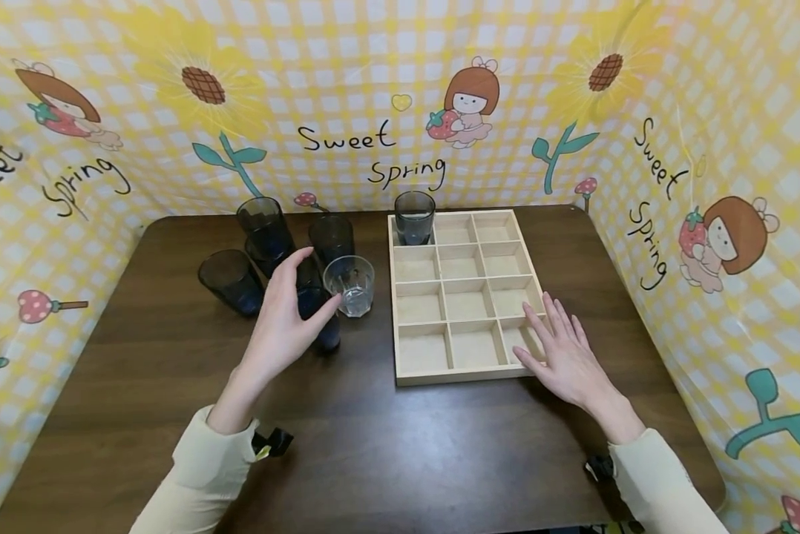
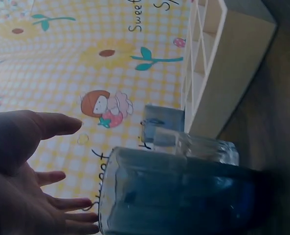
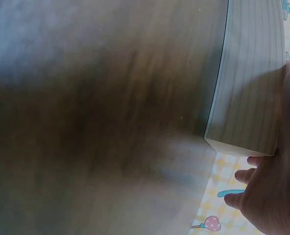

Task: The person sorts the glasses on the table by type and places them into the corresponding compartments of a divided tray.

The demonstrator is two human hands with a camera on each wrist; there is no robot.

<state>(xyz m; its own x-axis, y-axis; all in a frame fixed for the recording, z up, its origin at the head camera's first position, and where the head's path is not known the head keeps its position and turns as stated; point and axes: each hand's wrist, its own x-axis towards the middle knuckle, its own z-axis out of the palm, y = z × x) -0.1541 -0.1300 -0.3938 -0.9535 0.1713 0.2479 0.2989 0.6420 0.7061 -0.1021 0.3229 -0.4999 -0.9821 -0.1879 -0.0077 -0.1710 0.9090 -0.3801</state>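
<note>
My left hand (image 1: 281, 322) hovers over a dark glass (image 1: 326, 337) with thumb and fingers spread apart. In the left wrist view the same hand (image 2: 22, 181) is beside the rim of a blue-tinted glass (image 2: 179, 196), with nothing in its grasp. A clear glass (image 1: 352, 289) stands just right of it. My right hand (image 1: 567, 360) lies with straight fingers over the near right corner of a wooden compartment box (image 1: 467, 377). One dark glass (image 1: 415, 222) stands upright in the box's far left compartment.
More dark glasses cluster on the left: one in front (image 1: 229, 278), one behind (image 1: 265, 230), and one near the back edge (image 1: 333, 236). Everything stands on a brown table (image 1: 366, 445). A yellow checked cloth (image 1: 346, 67) walls in the back and sides.
</note>
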